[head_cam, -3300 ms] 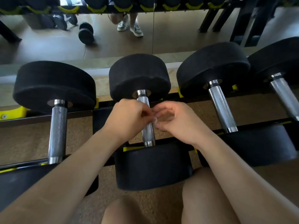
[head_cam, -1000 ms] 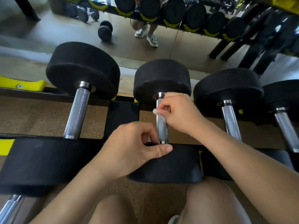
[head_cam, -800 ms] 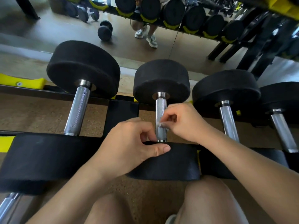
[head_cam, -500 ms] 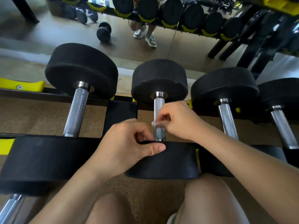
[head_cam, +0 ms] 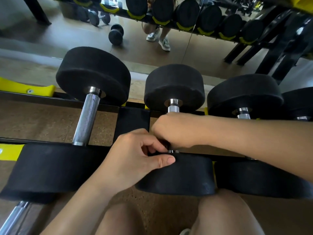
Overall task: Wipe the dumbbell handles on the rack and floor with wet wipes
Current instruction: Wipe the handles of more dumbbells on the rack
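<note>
Head view of a dumbbell rack (head_cam: 132, 119) crossing the frame from left to right, with three black-headed dumbbells lying across its two rails. The middle dumbbell (head_cam: 174, 85) sits at frame centre, and its chromed handle (head_cam: 173, 109) runs toward the viewer. Only a short knurled stretch shows at the far head and a sliver at the near head. The right hand (head_cam: 176, 131) enters from the right edge with its fingers curled round this handle, covering most of it; whether a wipe lies beneath the fingers cannot be told. The left hand (head_cam: 135, 158) comes from the lower left, its thumb pressed flat on the rim of the near head and its fingers curled over the head's inner edge just below the right hand. The left dumbbell (head_cam: 93, 73) and right dumbbell (head_cam: 245, 92) lie untouched beside it. A mirror (head_cam: 203, 48) fills the upper frame, and bare knees (head_cam: 223, 214) show at the bottom.
</note>
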Available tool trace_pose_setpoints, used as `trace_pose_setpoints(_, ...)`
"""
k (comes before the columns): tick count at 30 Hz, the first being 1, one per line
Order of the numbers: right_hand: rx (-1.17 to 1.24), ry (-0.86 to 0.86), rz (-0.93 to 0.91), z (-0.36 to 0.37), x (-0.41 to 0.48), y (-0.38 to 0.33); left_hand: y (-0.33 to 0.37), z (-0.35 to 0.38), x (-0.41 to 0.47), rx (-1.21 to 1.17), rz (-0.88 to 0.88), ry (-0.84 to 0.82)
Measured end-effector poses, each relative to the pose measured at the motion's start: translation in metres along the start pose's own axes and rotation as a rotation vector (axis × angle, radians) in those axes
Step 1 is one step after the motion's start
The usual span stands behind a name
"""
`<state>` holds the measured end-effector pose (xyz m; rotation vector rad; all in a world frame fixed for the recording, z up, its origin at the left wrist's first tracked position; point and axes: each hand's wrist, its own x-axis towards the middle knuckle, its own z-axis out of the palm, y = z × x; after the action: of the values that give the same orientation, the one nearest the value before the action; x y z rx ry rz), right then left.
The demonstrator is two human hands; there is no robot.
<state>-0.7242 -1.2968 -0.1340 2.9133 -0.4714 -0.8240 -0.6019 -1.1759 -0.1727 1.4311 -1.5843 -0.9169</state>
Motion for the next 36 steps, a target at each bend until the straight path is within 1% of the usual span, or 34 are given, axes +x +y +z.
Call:
trace_pose_setpoints(2,-0.12,0.082,0.069,-0.002,0.007,0.009,0.0,0.0,0.001,-0.001,-0.008,-0.01)
trace_pose_setpoints(4,-0.211,0.227,0.124,0.001,0.011,0.023,0.001,0.0,0.001,0.013,-0.007,-0.013)
trace_pose_setpoints(7,-0.219,0.417,0.196,0.018,0.005,0.038,0.001,-0.001,0.001,0.022,-0.009,-0.012)
trace_pose_setpoints(9,-0.158,0.611,0.269,0.036,-0.002,0.042,0.0,-0.001,0.003,0.02,-0.017,-0.02)
trace_pose_setpoints(11,-0.019,0.856,0.395,0.055,-0.004,0.043,-0.002,-0.001,0.003,0.008,-0.014,-0.019)
trace_pose_setpoints(12,0.053,0.946,0.466,0.062,-0.002,0.042,-0.003,0.0,0.003,-0.007,-0.012,-0.016)
trace_pose_setpoints(14,0.175,1.078,0.567,0.066,0.002,0.036,-0.003,0.001,0.004,-0.037,-0.014,-0.008)
trace_pose_setpoints(16,0.282,1.15,0.64,0.063,0.004,0.027,-0.003,0.0,0.004,-0.012,-0.014,-0.016)
trace_pose_setpoints(18,0.378,1.171,0.718,0.062,0.003,0.024,-0.002,-0.001,0.005,0.036,-0.016,-0.029)
trace_pose_setpoints(21,0.509,1.116,0.792,0.065,-0.002,0.022,0.001,-0.002,0.006,0.083,-0.025,-0.042)
trace_pose_setpoints(25,0.92,1.032,0.844,0.067,-0.015,0.012,0.0,-0.001,0.005,0.105,-0.006,-0.037)
trace_pose_setpoints(27,1.026,0.947,0.831,0.067,-0.025,0.006,-0.001,0.0,0.002,0.109,0.024,-0.022)
trace_pose_setpoints(29,1.056,0.813,0.79,0.065,-0.035,0.003,0.0,0.002,-0.001,0.092,0.03,-0.012)
trace_pose_setpoints(30,1.037,0.779,0.776,0.062,-0.036,0.003,0.0,0.002,-0.001,0.077,0.025,-0.009)
trace_pose_setpoints(31,1.007,0.801,0.78,0.06,-0.035,0.006,0.0,0.002,-0.001,0.074,0.019,-0.006)
trace_pose_setpoints(33,0.979,0.902,0.829,0.055,-0.03,0.012,0.0,0.003,-0.001,0.097,0.009,-0.007)
trace_pose_setpoints(34,0.991,0.909,0.851,0.054,-0.028,0.014,0.0,0.003,-0.002,0.103,0.008,-0.01)
trace_pose_setpoints(36,1.015,0.822,0.863,0.057,-0.029,0.01,-0.001,0.003,-0.003,0.103,0.012,-0.015)
